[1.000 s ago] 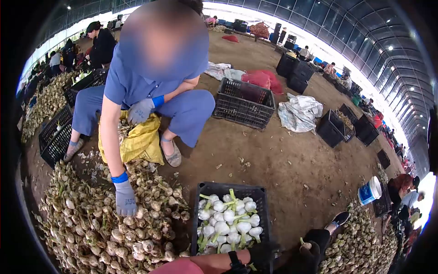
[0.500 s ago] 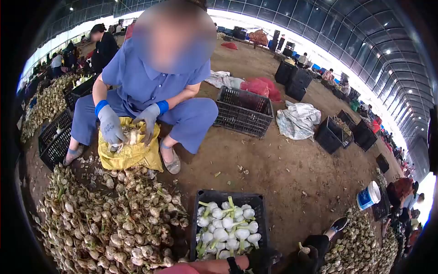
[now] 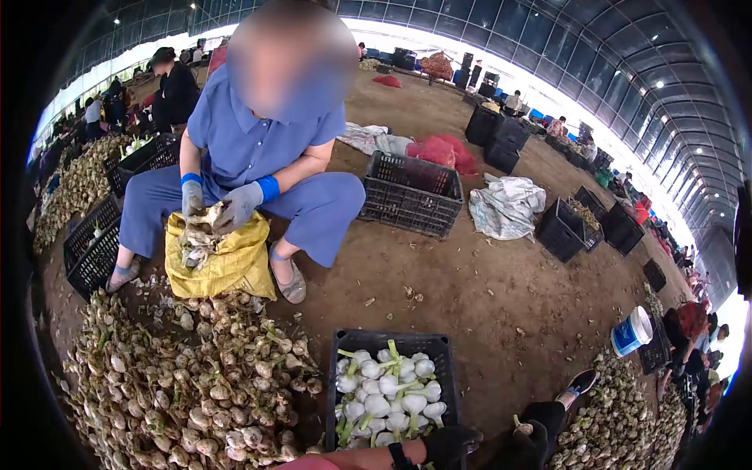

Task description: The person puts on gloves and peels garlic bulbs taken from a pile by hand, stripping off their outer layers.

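My left hand [image 3: 454, 444], in a black glove below a watch, is at the lower edge beside the near right corner of a black crate [image 3: 449, 368]. Its fingers are too dark to make out. White trimmed garlic bulbs [image 3: 377, 405] with green stems fill that crate. To its right, my right hand [image 3: 533, 445], also dark-gloved, is closed around a garlic bulb [image 3: 523, 428], of which only a pale part shows. Dark clothing around this hand hides its outline.
A big heap of untrimmed garlic [image 3: 188, 384] lies left of the crate, another heap [image 3: 611, 415] at right. Opposite sits a person in blue [image 3: 258, 157], gloved hands working over a yellow sack [image 3: 219, 262]. Black crates [image 3: 411, 196], a white sack [image 3: 507, 206] and a bucket [image 3: 631, 332] stand around.
The person opposite has raised both gloved hands from the yellow sack and brought them together. The view has shifted slightly. My own hands look almost unchanged.
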Tool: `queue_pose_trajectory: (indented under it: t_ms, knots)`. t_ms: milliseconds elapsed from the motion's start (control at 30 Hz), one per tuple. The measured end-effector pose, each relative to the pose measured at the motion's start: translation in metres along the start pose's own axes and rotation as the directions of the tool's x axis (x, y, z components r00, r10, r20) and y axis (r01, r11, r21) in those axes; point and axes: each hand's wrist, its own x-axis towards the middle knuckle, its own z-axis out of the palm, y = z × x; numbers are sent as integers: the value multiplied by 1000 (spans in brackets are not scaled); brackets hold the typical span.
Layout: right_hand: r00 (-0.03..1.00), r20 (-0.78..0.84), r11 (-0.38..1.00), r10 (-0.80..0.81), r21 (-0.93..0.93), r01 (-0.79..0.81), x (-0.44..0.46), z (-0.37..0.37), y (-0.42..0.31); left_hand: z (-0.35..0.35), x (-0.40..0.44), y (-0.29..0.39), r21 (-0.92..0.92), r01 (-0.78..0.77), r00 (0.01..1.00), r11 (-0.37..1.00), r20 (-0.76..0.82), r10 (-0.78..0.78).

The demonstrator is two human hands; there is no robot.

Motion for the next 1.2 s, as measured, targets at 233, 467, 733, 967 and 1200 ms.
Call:
queue_pose_trajectory:
  t_ms: [233,467,733,967,1200]
  knots:
    - [997,-70,998,-28,-61,24,-4,8,-8,6,-3,-6,3,1,1000,1000,-13,-1]
    - [972,-70,929,-226,-317,194,10,-12,9,47,-4,-49,-952,293,896,-92,307,-320]
    - [989,-54,963,-137,-242,121,20,-38,47,9,-3,-14,133,-155,983,979,-78,166]
    - [998,-35,982,-58,-182,51,22,-44,53,9,-2,-4,123,-28,998,992,-56,35]
    - [997,-66,999,-39,-27,38,21,-43,56,17,-5,-18,217,-82,995,973,-41,94]
